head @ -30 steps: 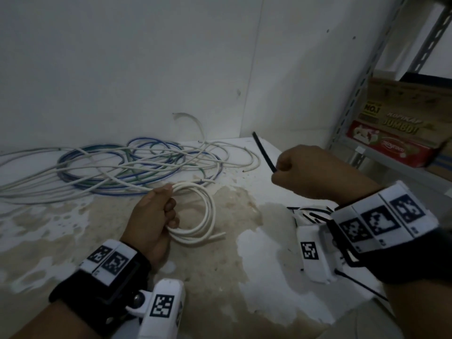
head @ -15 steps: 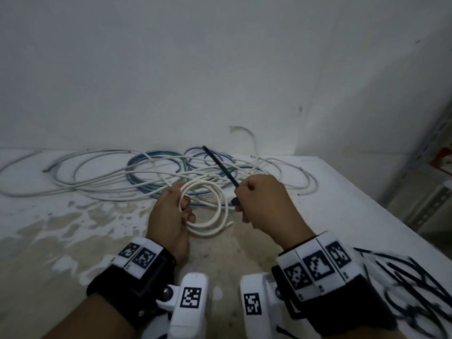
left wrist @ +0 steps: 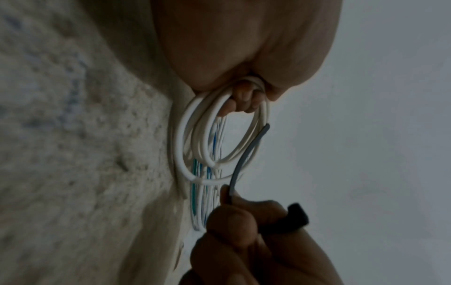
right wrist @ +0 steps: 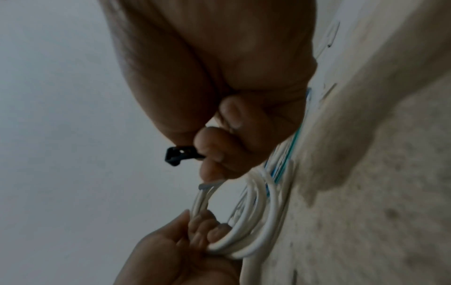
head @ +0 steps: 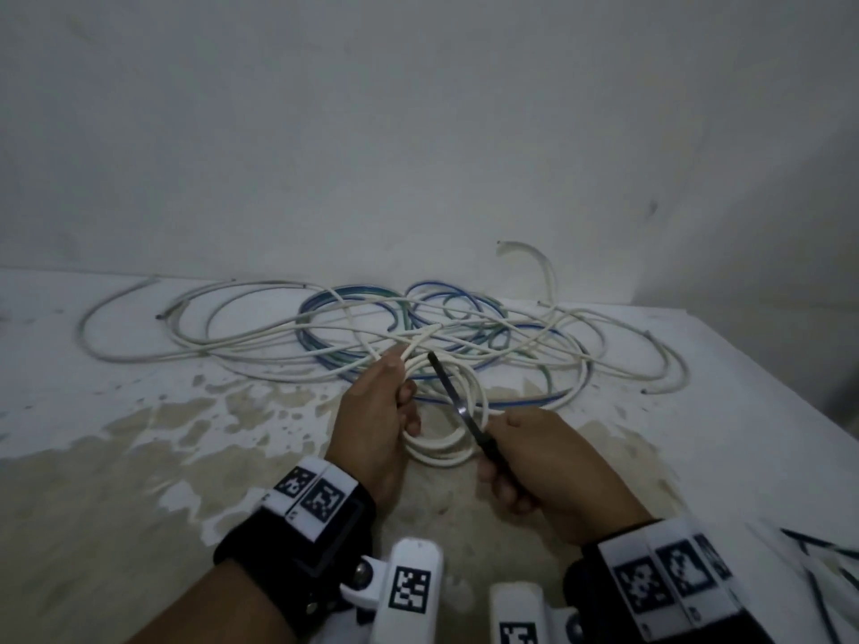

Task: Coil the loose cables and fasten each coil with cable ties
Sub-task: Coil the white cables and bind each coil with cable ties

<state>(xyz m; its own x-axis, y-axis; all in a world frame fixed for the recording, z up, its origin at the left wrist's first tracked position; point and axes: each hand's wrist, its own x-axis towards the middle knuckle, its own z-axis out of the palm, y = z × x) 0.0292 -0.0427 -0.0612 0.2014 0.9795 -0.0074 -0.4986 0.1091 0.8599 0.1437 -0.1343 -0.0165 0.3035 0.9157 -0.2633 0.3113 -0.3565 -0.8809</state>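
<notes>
My left hand (head: 379,411) grips a small coil of white cable (head: 446,450) by its left side, fingers curled through the loops, just above the stained floor. In the left wrist view the white coil (left wrist: 185,146) hangs below my fingers. My right hand (head: 534,457) pinches a black cable tie (head: 453,397) near its head end; the strip slants up and left across the coil's right side. The tie's head (right wrist: 175,155) sticks out beside my right fingers, and its strip (left wrist: 246,154) crosses the coil in the left wrist view. Behind lies a loose tangle of white and blue cables (head: 418,337).
A white wall (head: 418,132) rises right behind the cable tangle, with a corner at the right. More black cable ties (head: 818,555) lie on the floor at the lower right edge. The floor (head: 139,457) is patchy white and brown.
My right hand has brought the black tie from the far right over to the coil, and its strip now lies across the coil's right side. My view has swung left and down.
</notes>
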